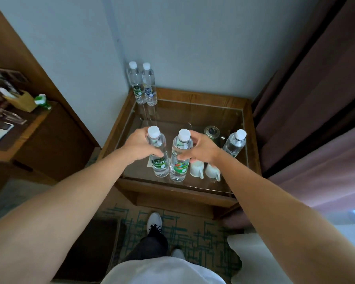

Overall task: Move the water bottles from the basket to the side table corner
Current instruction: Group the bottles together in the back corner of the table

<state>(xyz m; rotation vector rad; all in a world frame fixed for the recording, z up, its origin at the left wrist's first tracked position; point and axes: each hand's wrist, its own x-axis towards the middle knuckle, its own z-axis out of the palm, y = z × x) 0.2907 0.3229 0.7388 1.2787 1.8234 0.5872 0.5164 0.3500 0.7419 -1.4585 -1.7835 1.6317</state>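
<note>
My left hand (140,146) grips a clear water bottle with a white cap and green label (159,160), upright over the near part of the glass-topped side table (193,95). My right hand (201,149) grips a second bottle with a colourful label (179,160) right beside it. Two more bottles, one with a green label (137,85) and one with a blue label (150,87), stand together in the table's far left corner against the wall. A fifth bottle (235,143) stands tilted at the right side. No basket shows clearly.
Two white mugs (205,170) lie below my right hand, and a dark metal kettle (212,132) sits behind it. A brown curtain (315,99) hangs at the right. A wooden desk (29,128) with clutter stands at the left. My shoes are on the patterned carpet below.
</note>
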